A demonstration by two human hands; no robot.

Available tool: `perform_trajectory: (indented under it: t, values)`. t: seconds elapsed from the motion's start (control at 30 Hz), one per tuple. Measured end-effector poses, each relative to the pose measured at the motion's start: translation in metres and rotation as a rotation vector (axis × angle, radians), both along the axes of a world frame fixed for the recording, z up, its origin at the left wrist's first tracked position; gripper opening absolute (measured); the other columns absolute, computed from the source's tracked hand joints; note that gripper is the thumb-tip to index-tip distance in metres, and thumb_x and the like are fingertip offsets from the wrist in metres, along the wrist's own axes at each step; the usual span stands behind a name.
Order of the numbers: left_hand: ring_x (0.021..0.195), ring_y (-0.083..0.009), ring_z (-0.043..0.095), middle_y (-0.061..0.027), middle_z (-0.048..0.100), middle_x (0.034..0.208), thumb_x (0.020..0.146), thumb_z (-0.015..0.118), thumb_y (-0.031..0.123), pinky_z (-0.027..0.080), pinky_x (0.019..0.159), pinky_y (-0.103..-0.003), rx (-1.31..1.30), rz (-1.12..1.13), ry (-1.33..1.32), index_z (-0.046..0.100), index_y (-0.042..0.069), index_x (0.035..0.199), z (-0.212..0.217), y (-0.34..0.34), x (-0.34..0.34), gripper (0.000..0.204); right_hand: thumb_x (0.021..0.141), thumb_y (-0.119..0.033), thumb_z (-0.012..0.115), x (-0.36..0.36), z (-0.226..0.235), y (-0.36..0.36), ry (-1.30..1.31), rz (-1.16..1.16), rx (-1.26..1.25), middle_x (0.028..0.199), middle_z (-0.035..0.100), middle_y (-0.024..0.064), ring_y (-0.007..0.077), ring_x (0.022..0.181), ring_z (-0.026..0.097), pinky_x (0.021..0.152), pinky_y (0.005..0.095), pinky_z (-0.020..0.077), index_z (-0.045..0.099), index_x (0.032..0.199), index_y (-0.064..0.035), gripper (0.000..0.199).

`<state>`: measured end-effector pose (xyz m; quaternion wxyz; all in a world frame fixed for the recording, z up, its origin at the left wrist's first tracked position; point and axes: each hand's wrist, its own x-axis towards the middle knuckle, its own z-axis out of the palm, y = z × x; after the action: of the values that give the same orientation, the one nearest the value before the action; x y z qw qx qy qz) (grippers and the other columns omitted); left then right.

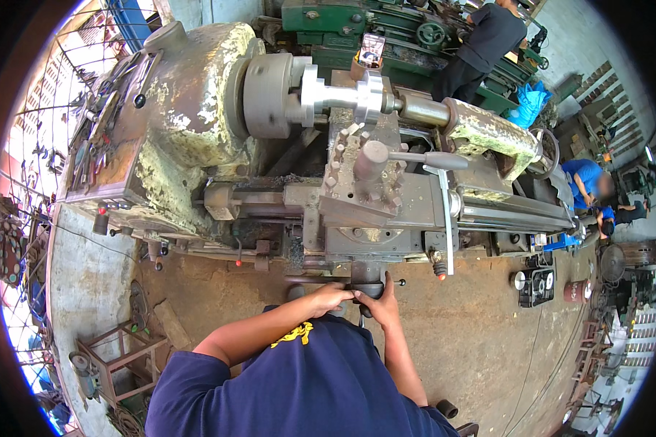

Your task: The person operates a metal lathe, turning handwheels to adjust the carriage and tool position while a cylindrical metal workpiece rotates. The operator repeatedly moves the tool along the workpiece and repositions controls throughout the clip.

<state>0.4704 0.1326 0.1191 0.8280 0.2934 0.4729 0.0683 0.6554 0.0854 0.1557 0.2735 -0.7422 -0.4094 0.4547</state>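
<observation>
I stand in front of a large metalworking lathe. Its cross-slide handwheel (369, 289), a dark round knob-like part, juts out toward me from the carriage front. My right hand (383, 306) is wrapped around its right side, with one finger stretched up along it. From the left, my left hand (331, 299) closes on the handwheel's near left edge, its fingers curled and partly hidden. Above, a shiny stepped metal workpiece (335, 96) sits between the chuck (268, 96) and the tailstock (492, 131). The tool post (372, 162) with its lever stands just in front of the workpiece.
Wrenches and other hand tools (98, 138) lie on the headstock's left. A white bar (445, 218) hangs beside the carriage. A phone (372, 49) stands behind the workpiece. A person in black (497, 36) is near a green lathe (386, 51); people in blue are far right.
</observation>
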Motion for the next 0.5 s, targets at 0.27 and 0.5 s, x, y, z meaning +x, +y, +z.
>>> perform_trajectory:
  t: [0.27, 0.5]
  values:
    - [0.135, -0.0309, 0.044, -0.0163, 0.049, 0.142, 0.096, 0.066, 0.035, 0.049, 0.096, -0.048, 0.038, -0.043, -0.015, 0.045, -0.002, 0.138, -0.016, 0.001, 0.001, 0.06, 0.061, -0.047, 0.09, 0.017, -0.03, 0.007, 0.082, 0.064, 0.064, 0.128, 0.058, 0.0343, 0.0393, 0.119, 0.061, 0.098, 0.041, 0.049, 0.021, 0.153, 0.0056, 0.126]
    - [0.135, -0.0317, 0.044, -0.0186, 0.048, 0.142, 0.097, 0.065, 0.035, 0.05, 0.096, -0.047, 0.055, -0.063, -0.004, 0.039, -0.005, 0.141, -0.006, 0.003, 0.003, 0.065, 0.063, -0.039, 0.09, 0.02, -0.037, 0.007, 0.185, 0.066, 0.116, 0.128, 0.059, 0.0317, 0.0362, 0.117, 0.061, 0.098, 0.0402, 0.049, 0.02, 0.154, 0.0037, 0.122]
